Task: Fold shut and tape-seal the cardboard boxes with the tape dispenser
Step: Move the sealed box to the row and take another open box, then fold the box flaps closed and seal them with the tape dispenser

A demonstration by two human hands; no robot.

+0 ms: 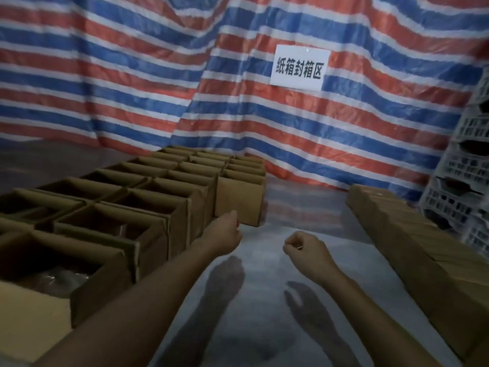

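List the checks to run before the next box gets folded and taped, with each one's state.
1. Tape dispenser at hand: not ok, none in view.
2. Left hand free: ok, curled, holding nothing.
3. Right hand free: cannot tell, curled, maybe pinching something small.
4. Open brown cardboard boxes on the left waiting: ok, tops open.
5. Closed brown cardboard boxes on the right taped: cannot tell, too dim.
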